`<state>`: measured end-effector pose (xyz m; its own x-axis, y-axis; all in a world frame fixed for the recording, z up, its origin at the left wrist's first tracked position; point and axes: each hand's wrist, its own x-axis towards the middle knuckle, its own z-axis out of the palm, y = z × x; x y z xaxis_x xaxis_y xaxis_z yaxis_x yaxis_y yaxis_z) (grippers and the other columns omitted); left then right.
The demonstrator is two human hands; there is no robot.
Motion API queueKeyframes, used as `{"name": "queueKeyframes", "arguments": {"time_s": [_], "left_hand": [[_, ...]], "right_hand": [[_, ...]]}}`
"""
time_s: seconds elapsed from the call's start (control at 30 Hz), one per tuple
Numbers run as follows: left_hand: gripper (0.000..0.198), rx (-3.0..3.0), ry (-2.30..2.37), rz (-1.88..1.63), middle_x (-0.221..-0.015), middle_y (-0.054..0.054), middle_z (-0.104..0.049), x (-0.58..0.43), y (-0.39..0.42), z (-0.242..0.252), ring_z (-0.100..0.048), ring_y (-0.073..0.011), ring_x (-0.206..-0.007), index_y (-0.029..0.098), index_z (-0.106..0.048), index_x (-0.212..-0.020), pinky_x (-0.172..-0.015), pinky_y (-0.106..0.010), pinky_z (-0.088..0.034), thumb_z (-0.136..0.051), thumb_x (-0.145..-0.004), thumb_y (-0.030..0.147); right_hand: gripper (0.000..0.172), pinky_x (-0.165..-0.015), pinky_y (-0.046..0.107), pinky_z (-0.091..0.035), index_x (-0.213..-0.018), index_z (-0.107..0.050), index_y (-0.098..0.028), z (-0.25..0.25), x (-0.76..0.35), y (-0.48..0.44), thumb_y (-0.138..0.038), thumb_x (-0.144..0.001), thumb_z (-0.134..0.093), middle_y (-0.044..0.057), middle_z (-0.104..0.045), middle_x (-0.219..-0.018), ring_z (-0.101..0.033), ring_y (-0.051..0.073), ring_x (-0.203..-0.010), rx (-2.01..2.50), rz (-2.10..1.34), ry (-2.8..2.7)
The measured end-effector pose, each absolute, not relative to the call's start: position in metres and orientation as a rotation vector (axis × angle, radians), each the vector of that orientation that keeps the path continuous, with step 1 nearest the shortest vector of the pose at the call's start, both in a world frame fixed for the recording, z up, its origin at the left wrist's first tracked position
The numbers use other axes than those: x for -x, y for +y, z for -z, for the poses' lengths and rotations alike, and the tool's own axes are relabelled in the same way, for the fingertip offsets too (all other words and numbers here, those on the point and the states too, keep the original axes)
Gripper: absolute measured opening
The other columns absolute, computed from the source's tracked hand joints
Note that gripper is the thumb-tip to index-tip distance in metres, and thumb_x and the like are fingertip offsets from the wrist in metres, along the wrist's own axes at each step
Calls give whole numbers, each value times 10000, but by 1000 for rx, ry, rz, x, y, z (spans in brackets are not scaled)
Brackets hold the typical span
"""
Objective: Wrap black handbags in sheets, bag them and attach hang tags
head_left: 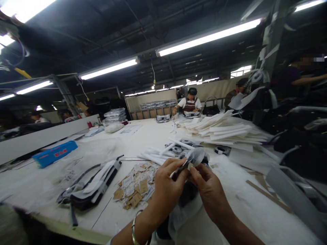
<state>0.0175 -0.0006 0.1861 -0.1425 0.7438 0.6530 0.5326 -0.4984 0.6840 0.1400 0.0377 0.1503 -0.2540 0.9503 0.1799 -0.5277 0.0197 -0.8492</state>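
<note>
From my end of the feed, the bare left hand point(167, 182) was curled around a dark piece in crinkly, translucent whitish wrap point(196, 156), held above the white work surface point(146, 134) toward its near edge. The bare right hand point(211, 189) pinched the same wrap, thumb against fingers. Small flat brown-and-white paper tags point(136, 187) sat heaped left of it, with a soft black bag point(87, 199) farther toward the near-left corner.
</note>
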Motion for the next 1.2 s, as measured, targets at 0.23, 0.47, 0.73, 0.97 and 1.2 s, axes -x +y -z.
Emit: {"name": "queueKeyframes", "arguments": {"time_s": [0.23,0.47,0.73,0.97,1.2], "left_hand": [[251,-2204,1631,-1592,-1076,-54,-753,-17,-5,-186,-709,-204,-974,226,-726,-1141,-885,-301,-560,-620,-916,194],[352,-2625,1911,-1473,-1196,-125,-717,-18,-2,-169,-718,-264,-1031,178,-630,-1310,-858,-354,-601,-496,-985,179],[422,-2880,2025,-1273,-1270,-216,-658,-22,-1,-162,-675,-308,-1118,55,-560,-1351,-931,-406,-582,-470,-945,125],[508,-2845,2071,-1235,-1363,-203,-597,-27,0,-148,-590,-312,-1248,75,-435,-1457,-1044,-458,-511,-438,-950,107],[367,-2299,1684,-1334,-1296,-100,-667,-12,-4,-178,-623,-259,-1200,188,-633,-1298,-1054,-395,-493,-544,-945,237]], "right_hand": [[295,-765,311,-500,-907,-681,-228,-144,-137,37,-487,-791,-760,29,-707,-865,-641,220,-857,665,-1400,-1101],[289,-826,328,-498,-979,-673,-245,-139,-131,34,-461,-805,-757,30,-710,-999,-628,219,-908,595,-1493,-1031],[346,-778,311,-508,-832,-643,-215,-140,-133,39,-479,-708,-828,10,-693,-855,-626,208,-852,679,-1465,-985],[359,-813,343,-528,-952,-704,-212,-144,-135,41,-478,-734,-810,46,-726,-937,-651,245,-927,700,-1467,-1041],[398,-859,350,-553,-1105,-735,-240,-148,-142,42,-468,-781,-771,55,-735,-1135,-670,269,-1048,653,-1554,-1036]]}}
